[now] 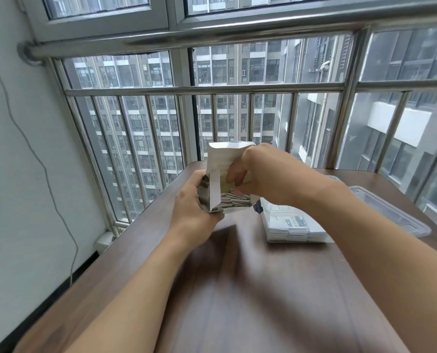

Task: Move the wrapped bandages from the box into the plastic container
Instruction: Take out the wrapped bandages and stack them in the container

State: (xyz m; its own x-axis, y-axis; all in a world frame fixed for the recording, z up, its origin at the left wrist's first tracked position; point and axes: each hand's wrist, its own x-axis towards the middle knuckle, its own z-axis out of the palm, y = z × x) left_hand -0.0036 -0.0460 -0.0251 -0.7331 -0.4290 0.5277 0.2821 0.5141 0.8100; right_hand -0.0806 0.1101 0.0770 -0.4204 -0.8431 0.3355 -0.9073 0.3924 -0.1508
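Note:
A small white cardboard box [221, 164] with its top flap open is held above the brown table [237, 289]. My left hand [193, 202] grips the box from the left and below. Inside it stand several wrapped bandages [234, 201] on edge. My right hand [260, 171] reaches into the box opening from the right, fingers curled down at the bandages; whether it pinches one is hidden. To the right lies a clear plastic container [293, 225] with white wrapped bandages stacked in it.
A clear plastic lid [395, 215] lies beyond my right forearm at the table's right side. A steel railing [202, 89] and windows stand just behind the table's far edge. A grey cable [44, 169] hangs down the left wall.

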